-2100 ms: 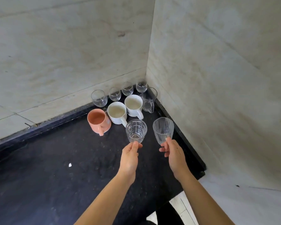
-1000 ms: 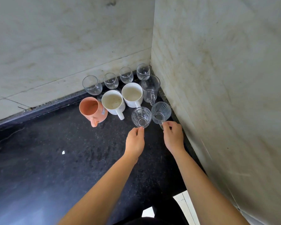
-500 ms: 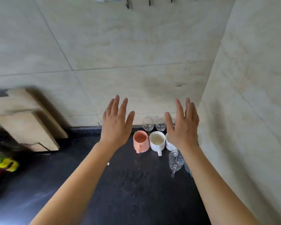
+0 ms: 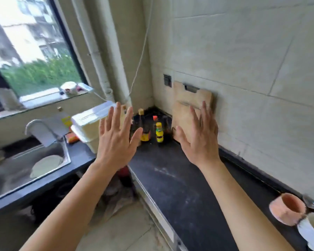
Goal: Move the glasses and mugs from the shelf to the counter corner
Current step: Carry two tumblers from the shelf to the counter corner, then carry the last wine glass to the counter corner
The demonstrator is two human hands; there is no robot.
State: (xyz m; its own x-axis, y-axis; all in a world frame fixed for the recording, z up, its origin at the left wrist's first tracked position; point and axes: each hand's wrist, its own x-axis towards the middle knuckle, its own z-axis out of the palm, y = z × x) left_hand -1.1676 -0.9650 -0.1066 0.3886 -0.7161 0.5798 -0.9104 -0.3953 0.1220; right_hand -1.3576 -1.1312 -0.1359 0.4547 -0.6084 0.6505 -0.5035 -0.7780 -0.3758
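My left grip (image 4: 116,144) and right grip (image 4: 199,142) are both spread, fingers straight, holding nothing, raised over the black bench (image 4: 179,182). The orange mug (image 4: 285,209) and a white mug (image 4: 313,230) stand side by side on the bench at my far right, well apart from both.

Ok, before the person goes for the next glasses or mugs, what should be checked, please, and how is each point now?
1. Left hand free: ok, fingers spread, it holds nothing.
2. Right hand free: ok, open and empty.
3. Orange mug standing on the counter: ok, though blurred.
4. White mug standing safely: cannot tell, the picture edge cuts it off.
5. Glasses left on the shelf: cannot tell, no shelf is in view.
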